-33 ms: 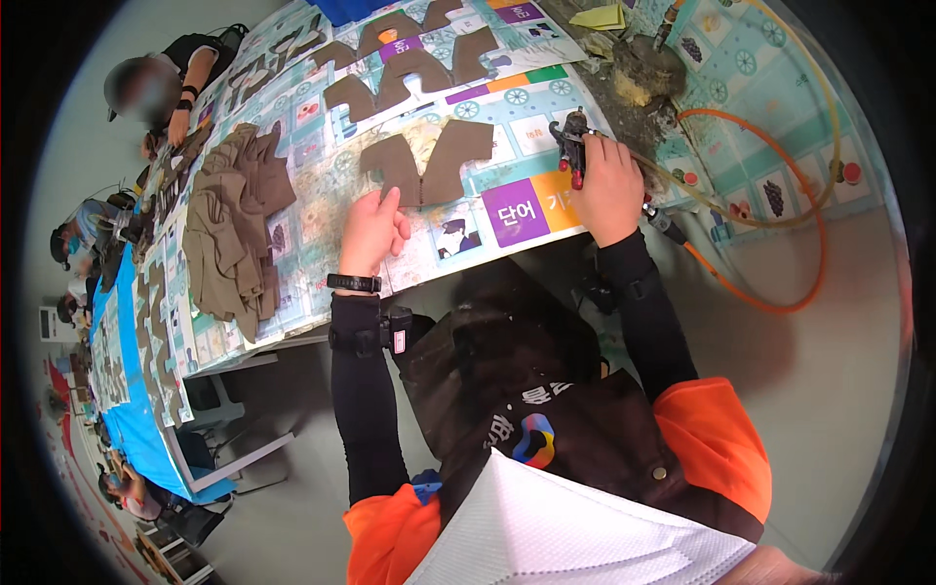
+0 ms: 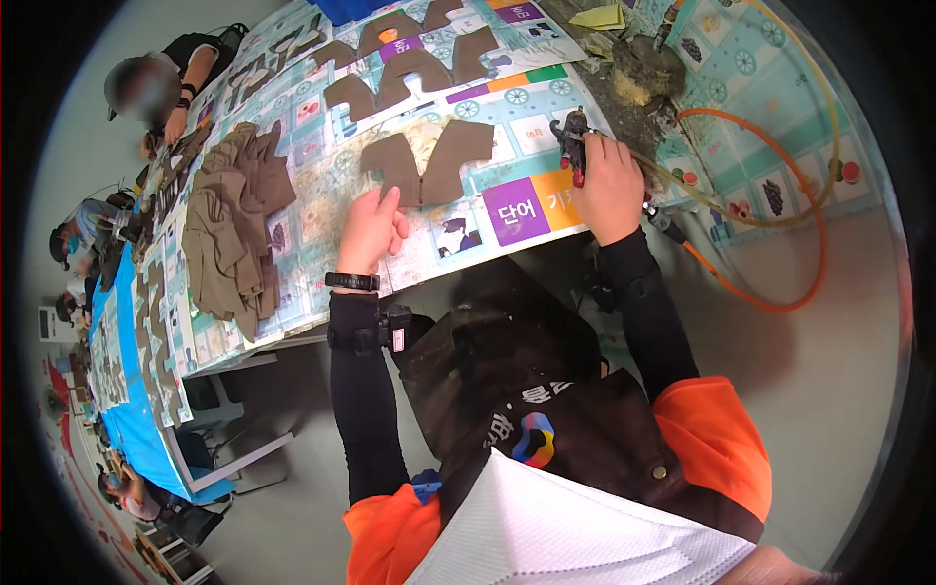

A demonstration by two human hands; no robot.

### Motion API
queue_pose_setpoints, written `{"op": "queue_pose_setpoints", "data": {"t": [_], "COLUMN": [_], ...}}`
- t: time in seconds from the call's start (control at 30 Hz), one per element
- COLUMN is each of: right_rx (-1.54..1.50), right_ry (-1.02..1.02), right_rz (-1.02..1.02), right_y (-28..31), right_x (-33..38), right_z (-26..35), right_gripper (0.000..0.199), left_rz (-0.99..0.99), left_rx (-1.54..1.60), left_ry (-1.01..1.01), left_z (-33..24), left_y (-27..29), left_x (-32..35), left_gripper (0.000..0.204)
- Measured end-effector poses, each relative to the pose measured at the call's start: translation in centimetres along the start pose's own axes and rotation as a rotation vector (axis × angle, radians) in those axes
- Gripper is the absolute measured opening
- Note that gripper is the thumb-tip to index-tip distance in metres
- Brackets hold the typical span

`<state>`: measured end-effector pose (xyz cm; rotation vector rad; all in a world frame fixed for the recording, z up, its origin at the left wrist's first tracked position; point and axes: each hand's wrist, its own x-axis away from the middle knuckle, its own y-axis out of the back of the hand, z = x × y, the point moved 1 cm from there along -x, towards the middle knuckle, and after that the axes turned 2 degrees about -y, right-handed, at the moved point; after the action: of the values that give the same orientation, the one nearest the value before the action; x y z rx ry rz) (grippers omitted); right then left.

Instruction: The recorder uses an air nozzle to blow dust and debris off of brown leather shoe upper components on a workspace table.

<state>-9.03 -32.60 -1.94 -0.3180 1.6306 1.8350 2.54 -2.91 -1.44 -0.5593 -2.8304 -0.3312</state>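
My right hand (image 2: 612,190) is closed around a small black spray gun (image 2: 569,135) with red knobs, held over the right part of the table. Loosely curled, my left hand (image 2: 369,234) rests at the table's near edge with nothing visible in its fingers. Its thumb is at the lower left corner of a brown cut fabric piece (image 2: 447,174), which lies flat and has a V-shaped notch and a dark line down its middle. The palm side of the left hand is hidden.
A crumpled pile of brown fabric (image 2: 234,219) lies to the left, and more cut pieces (image 2: 414,78) lie farther back. An orange hose (image 2: 780,156) and a yellowish hose (image 2: 836,117) loop at the right. Several people work along the left, one (image 2: 185,83) at the table.
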Motion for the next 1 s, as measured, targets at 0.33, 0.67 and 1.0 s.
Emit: {"op": "queue_pose_setpoints", "data": {"t": [0.33, 0.67, 1.0], "right_rx": [-0.586, -0.594, -0.535], "right_ry": [0.053, 0.035, 0.029], "right_rz": [0.392, 0.997, 1.051], "right_y": [4.4, 2.0, -0.9], "right_x": [-7.4, -15.6, -15.9], "right_z": [2.7, 11.3, 13.0], "right_gripper": [0.036, 0.019, 0.015], "left_rz": [-0.406, -0.838, -0.839], "left_rx": [-0.71, -0.763, -0.686], "left_ry": [-0.27, -0.766, -0.762], "left_z": [1.0, 4.2, 4.5], "left_y": [2.3, 3.4, 3.4], "left_x": [1.9, 6.0, 6.0], "left_gripper": [0.035, 0.004, 0.005]}}
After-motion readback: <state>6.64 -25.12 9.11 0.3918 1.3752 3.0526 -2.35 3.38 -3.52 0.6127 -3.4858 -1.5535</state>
